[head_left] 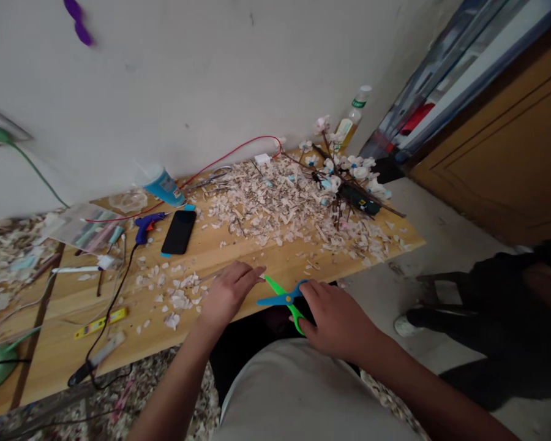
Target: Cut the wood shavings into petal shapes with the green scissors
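My right hand (333, 315) grips the handles of a pair of blue and green scissors (288, 299). The blades stand spread apart and point left. Just beyond their tips, my left hand (229, 291) is closed in a pinch over the table's front edge. A thin, pale stick-like piece (207, 276) pokes out from behind its knuckles, and a small whitish end shows by the fingertips. What exactly that piece is I cannot make out. Pale petal-like scraps (180, 299) lie on the wooden table (153, 331) left of this hand.
A large heap of scraps (275, 196) covers the table's back. Flowering branches (349, 174) and a bottle (349, 119) stand right. A phone (179, 231), blue glue gun (147, 226), blue cup (165, 187), yellow tool (101, 323) and utility knife (96, 358) lie left. A person (496, 312) sits at right.
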Tool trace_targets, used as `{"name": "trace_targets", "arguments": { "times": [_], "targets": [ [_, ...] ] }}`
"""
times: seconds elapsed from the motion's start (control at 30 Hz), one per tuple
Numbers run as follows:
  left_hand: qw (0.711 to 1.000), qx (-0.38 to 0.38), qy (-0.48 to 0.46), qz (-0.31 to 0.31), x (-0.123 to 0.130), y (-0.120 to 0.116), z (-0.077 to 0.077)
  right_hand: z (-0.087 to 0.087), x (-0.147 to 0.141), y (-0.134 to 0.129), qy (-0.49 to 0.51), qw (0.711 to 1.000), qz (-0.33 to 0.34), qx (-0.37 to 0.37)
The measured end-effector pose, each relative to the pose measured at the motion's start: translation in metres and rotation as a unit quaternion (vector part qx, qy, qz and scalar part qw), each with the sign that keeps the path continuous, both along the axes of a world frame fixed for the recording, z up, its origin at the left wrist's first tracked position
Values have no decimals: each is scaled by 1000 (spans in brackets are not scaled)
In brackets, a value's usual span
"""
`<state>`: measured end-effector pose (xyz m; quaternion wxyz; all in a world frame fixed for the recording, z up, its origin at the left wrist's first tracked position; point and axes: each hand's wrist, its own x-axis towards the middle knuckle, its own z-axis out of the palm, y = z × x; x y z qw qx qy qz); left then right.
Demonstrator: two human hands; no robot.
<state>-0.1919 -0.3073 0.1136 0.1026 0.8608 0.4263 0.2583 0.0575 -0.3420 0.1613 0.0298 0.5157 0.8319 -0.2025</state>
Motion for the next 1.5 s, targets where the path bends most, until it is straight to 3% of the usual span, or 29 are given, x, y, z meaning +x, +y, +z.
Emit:
{"name": "trace_targets", "arguments": {
  "times": [0.2,0.37,0.63,0.77,0.93,1.17,1.3,1.4,1.5],
  "targets": [
    [992,-8,111,-67,-1,2,6,3,4,9,-42,998,39,2],
    [993,-25,96,-70,0,3,3,2,5,13,-21,998,54,-18],
    [983,-76,110,-126,5,-4,-8,-8,16,18,29,991,78,-108],
    [979,-105,110,-138,12,-10,-16,-11,14,15,-4,991,92,-98],
    [971,-93,143,-165,19,-13,-20,-17,12,11,-40,989,105,-96],
    [964,-18,163,-208,29,-21,-29,-25,15,8,-1,988,113,-104],
    [964,-45,137,-223,32,-23,-38,-33,19,10,47,982,114,-140],
    [966,-86,105,-219,27,-16,-38,-39,20,13,80,976,103,-175],
    [986,-117,37,-109,18,-6,-39,-44,19,14,106,979,67,-163]
  ]
}}
